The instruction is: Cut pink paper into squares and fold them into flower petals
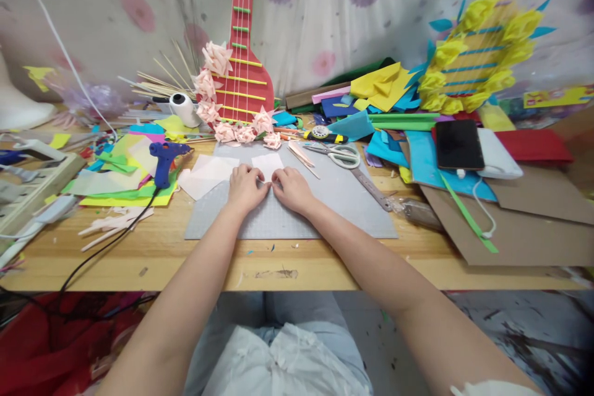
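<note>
Left hand (244, 187) and right hand (291, 189) side by side, fingertips pinched down on near edge of small pale pink paper square (268, 165). Paper lies flat on grey cutting mat (334, 210), long axis roughly left-right, far edge pointing away from person. Mat sits on light wooden bench (162, 260). Left: blue glue gun (163, 161) on coloured sheets. Right: white-handled scissors (341, 154), black phone (458, 144). Far: red paper guitar with pink flowers (241, 74), floral curtain (325, 6) behind.

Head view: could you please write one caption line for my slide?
Left hand and right hand press a pale paper square on a grey cutting mat, beside a blue glue gun and scissors.
</note>
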`<state>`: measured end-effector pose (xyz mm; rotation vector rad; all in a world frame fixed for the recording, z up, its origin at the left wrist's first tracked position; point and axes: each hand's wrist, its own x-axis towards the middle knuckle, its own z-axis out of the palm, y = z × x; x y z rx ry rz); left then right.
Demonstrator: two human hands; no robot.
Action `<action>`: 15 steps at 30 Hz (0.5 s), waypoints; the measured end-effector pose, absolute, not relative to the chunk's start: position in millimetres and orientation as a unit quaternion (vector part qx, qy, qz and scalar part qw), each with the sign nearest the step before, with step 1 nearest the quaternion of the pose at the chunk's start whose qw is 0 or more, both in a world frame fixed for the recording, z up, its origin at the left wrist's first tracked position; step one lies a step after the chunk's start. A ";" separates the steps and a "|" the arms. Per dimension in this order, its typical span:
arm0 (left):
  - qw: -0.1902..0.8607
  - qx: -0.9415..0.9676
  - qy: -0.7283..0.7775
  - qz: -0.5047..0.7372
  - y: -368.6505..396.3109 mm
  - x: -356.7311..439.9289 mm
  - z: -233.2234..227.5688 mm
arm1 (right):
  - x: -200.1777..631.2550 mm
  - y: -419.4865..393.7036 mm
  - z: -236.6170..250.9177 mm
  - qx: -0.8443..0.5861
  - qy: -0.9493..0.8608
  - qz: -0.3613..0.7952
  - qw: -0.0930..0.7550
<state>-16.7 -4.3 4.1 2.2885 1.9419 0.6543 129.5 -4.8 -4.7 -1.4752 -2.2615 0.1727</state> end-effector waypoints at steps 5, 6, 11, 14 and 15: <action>0.033 0.706 0.676 0.208 -3.4 -14.2 4.7 | 128.5 -6.2 -3.2 -0.535 -0.816 0.061 0.209; 0.034 0.701 0.681 0.207 -2.9 -13.7 4.6 | 128.1 -6.4 -2.9 -0.537 -0.816 0.060 0.205; 0.058 0.685 0.697 0.204 0.2 -13.2 4.9 | 123.6 -6.8 -2.2 -0.556 -0.807 0.039 0.197; 0.077 0.676 0.703 0.208 1.8 -14.0 6.1 | 120.1 -6.9 -1.9 -0.573 -0.796 0.032 0.190; 0.080 0.674 0.704 0.209 2.2 -14.3 6.5 | 119.2 -6.9 -1.8 -0.577 -0.795 0.030 0.187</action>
